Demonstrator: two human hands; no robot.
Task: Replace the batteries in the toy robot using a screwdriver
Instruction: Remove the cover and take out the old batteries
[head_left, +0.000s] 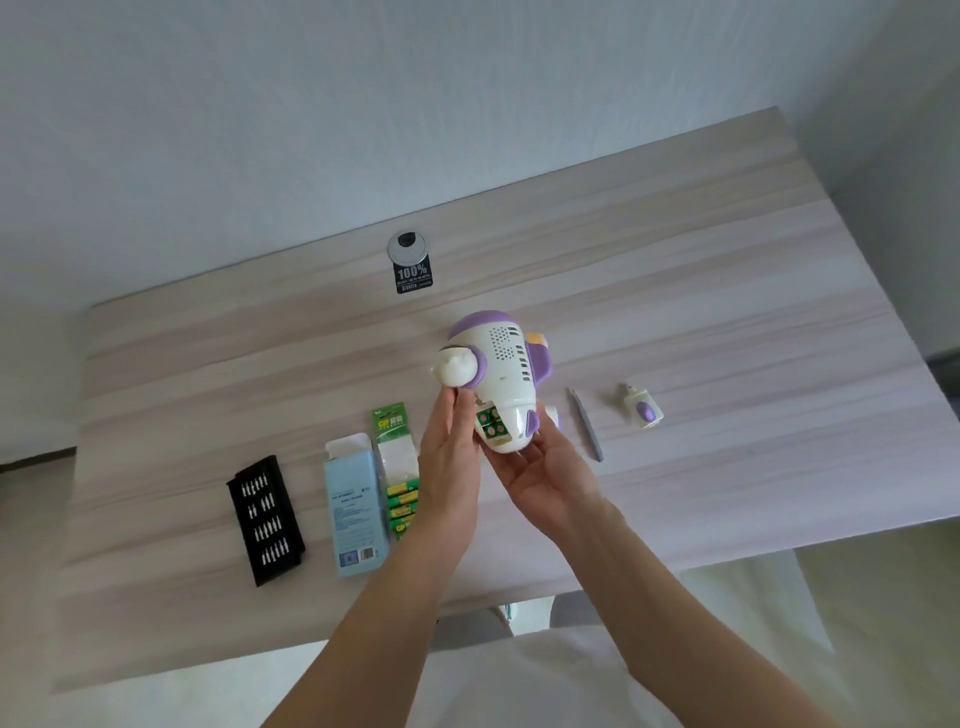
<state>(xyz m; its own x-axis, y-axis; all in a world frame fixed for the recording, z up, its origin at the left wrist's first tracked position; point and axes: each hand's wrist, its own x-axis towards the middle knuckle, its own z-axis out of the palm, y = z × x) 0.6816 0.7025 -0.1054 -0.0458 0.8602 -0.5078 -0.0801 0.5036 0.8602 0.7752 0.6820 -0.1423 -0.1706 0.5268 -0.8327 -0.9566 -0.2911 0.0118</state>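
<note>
Both hands hold the toy robot up above the table. The right hand cups its lower end from beneath, palm up, fingers curled loosely around the white shell. The left hand comes in from the left side, its fingers pressed together against the toy's rounded arm, beside the open battery compartment, where green battery ends show. Whether the left fingertips touch a battery is hard to tell.

Left of the left fingers, on the table, lie a green battery pack, a pale blue box and a black bit tray. Right of the right fingers lie a slim grey screwdriver and, beyond it, a small white and purple part.
</note>
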